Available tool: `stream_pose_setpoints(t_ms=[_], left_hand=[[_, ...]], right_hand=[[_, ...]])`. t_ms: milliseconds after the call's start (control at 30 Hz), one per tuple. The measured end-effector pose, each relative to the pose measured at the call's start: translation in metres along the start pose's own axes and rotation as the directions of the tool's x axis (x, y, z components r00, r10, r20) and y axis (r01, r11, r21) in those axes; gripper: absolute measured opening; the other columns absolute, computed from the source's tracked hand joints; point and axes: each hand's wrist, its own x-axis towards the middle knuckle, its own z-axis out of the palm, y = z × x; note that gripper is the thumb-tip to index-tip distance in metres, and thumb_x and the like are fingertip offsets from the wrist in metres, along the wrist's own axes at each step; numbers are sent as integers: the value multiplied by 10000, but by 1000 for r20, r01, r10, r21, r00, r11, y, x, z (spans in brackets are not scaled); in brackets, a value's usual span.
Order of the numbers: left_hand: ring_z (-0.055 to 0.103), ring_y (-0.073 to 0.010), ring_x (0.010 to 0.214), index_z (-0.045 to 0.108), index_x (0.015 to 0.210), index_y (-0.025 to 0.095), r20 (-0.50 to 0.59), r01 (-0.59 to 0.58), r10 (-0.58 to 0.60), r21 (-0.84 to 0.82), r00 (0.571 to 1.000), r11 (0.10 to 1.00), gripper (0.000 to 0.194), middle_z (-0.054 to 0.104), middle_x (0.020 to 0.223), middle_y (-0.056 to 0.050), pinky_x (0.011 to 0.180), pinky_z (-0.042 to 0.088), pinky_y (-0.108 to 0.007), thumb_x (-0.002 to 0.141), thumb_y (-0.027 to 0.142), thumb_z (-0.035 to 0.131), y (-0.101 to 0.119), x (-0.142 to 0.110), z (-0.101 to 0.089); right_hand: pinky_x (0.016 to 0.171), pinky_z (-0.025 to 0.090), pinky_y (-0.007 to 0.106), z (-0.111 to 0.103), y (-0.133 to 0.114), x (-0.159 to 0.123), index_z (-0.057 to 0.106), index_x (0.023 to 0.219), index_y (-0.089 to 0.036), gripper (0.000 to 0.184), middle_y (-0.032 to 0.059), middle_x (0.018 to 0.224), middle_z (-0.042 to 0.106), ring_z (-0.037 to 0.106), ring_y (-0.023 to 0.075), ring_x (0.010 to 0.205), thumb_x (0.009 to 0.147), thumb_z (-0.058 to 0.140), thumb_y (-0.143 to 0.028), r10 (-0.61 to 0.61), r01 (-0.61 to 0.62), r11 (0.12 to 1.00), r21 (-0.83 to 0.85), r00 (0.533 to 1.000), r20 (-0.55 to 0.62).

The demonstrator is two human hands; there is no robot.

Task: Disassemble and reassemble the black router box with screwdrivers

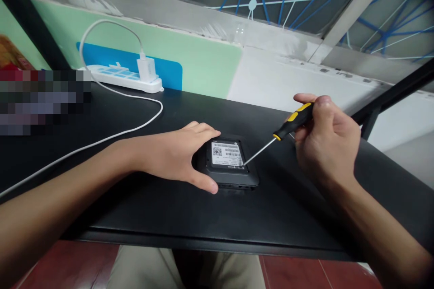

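Note:
A flat black electronic device (252, 177) lies on the dark tabletop with its labelled side up; its exact kind does not show. A white label (226, 152) with a QR code and barcodes covers much of its top. My left hand (176, 151) grips the device from its left side, thumb at the near edge and fingers at the far edge. In my right hand (327, 137) is a screwdriver (293, 121) with a black and yellow handle. It slants down to the left, and its tip is at the label's lower right corner, apparently touching it.
On the left, a white power strip (125, 79) stands against the wall with a white charger (146, 68) plugged in. The charger's white cable (135, 130) runs across the tabletop (190, 216). Black frame posts (389, 95) rise at both sides. A blurred-out patch covers the far left.

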Motion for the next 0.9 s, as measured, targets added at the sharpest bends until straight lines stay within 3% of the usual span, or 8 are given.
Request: stream_pose_setpoints(t_ms=[567, 667, 767, 833, 900], left_hand=[[330, -337, 1522, 254, 1642, 189, 6, 32, -32, 4, 999, 999, 1150, 339, 1672, -96, 1209, 355, -382, 752, 765, 700, 3, 0, 0], [337, -341, 1517, 251, 1642, 191, 2, 23, -23, 2, 1000, 1000, 1153, 355, 1662, -99, 1203, 362, -391, 751, 768, 699, 3, -1, -1], [362, -339, 1498, 265, 1636, 191, 0, 9, -9, 0, 1000, 1000, 1142, 387, 1638, -109, 1196, 367, -393, 751, 768, 700, 2, -1, -2], [374, -343, 1490, 270, 1633, 201, -1, 4, -4, 0, 1000, 1000, 1132, 403, 1626, -109, 1190, 371, -400, 751, 766, 700, 2, -1, -2], [384, -349, 1483, 271, 1633, 212, 0, 4, -4, 2, 1000, 1000, 1124, 402, 1626, -107, 1184, 377, -409, 751, 760, 702, 2, -1, -2]], right_hand=[[380, 272, 190, -3, -4, -1, 788, 1134, -248, 489, -32, 589, 537, 408, 52, 433, 997, 474, -597, -106, 102, 991, -82, 994, -40], [430, 427, 199, 0, -6, -1, 783, 1096, -208, 392, 12, 772, 668, 598, 70, 522, 1019, 494, -462, -98, 99, 989, 106, 995, -15], [663, 649, 331, 4, -9, -1, 748, 1091, -173, 289, 51, 992, 746, 765, 151, 683, 984, 500, -275, -15, -8, 937, 348, 998, 65], [764, 677, 408, 4, -9, -1, 716, 1141, -187, 272, 48, 991, 770, 785, 181, 709, 962, 520, -248, 32, -79, 919, 386, 991, 127], [757, 676, 409, 3, -9, -2, 691, 1197, -224, 273, 29, 961, 770, 780, 181, 701, 956, 575, -278, 29, -86, 929, 359, 986, 162]])
